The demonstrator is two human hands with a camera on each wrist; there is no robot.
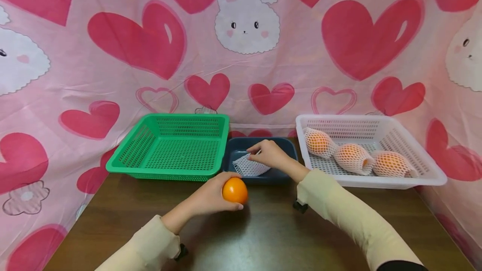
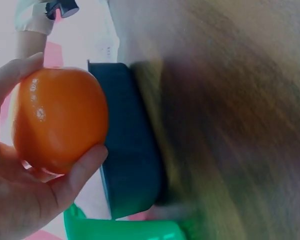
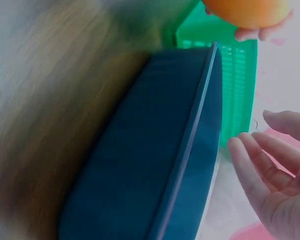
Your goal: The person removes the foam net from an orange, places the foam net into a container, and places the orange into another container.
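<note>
My left hand holds a bare orange above the table, in front of the dark blue tray. In the left wrist view, the thumb and fingers of that hand curl round the sides of the orange. A white foam net sleeve lies in the tray. Just over the sleeve is my right hand. The right wrist view shows that hand with its thumb apart from the fingers and nothing between them.
To the left of the tray stands a green basket. A white basket on the right contains several oranges in foam nets. Behind everything hangs a pink cloth with hearts and rabbits. The table is dark wood.
</note>
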